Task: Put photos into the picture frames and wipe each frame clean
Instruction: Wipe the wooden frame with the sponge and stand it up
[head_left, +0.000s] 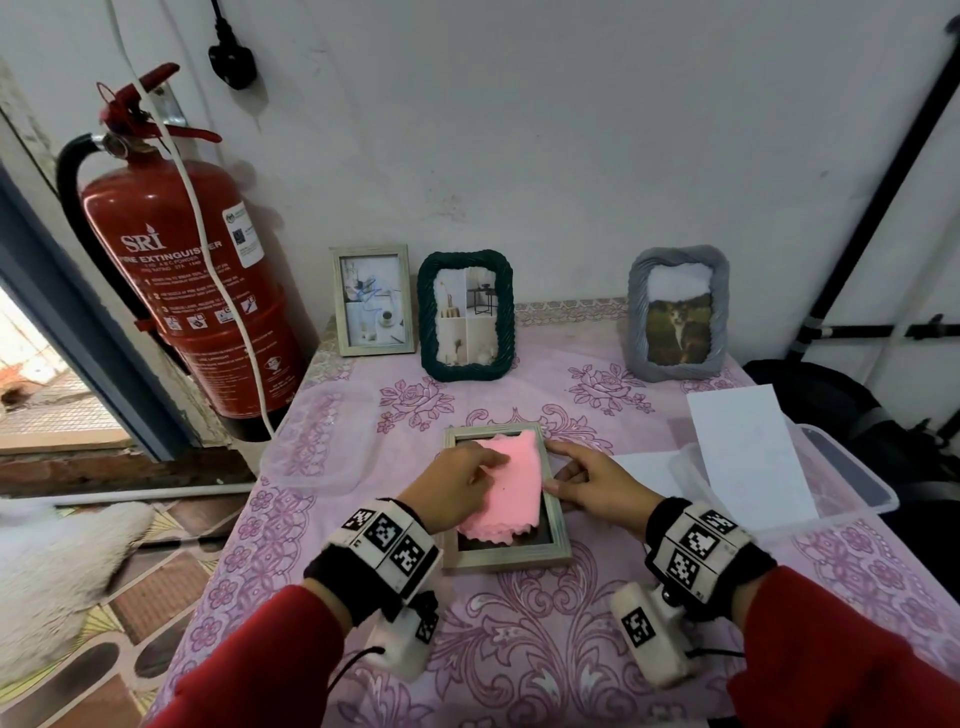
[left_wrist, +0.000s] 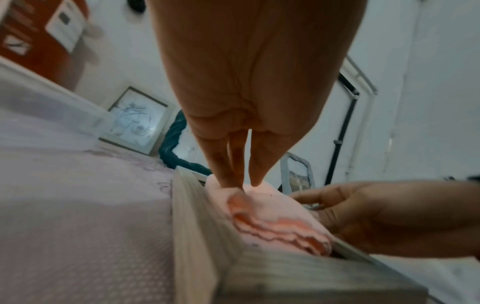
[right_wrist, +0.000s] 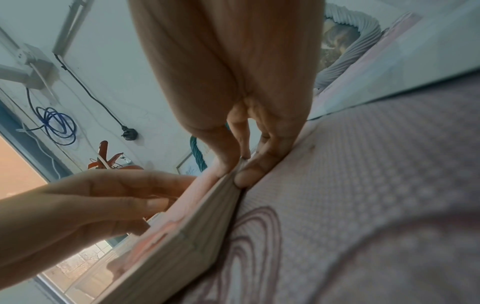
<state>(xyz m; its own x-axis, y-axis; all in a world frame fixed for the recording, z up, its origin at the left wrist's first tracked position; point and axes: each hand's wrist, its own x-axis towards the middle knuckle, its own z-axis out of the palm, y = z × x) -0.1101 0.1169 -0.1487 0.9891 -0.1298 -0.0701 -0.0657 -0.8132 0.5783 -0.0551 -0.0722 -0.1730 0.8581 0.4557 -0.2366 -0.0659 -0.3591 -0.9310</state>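
My left hand (head_left: 457, 480) presses pink cloth (head_left: 506, 486) w/ straight fingers onto wooden picture frame (head_left: 511, 557), flat mid-table (head_left: 545, 649); right hand (head_left: 597, 480) pinches frame's right edge.

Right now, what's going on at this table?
A person is wiping a picture frame that lies flat on the table. The left hand presses a pink cloth onto the frame's glass, while the right hand steadies the frame by its right edge. Three more frames stand at the back by the wall: a plain one, a green one and a grey one, each already holding a picture.
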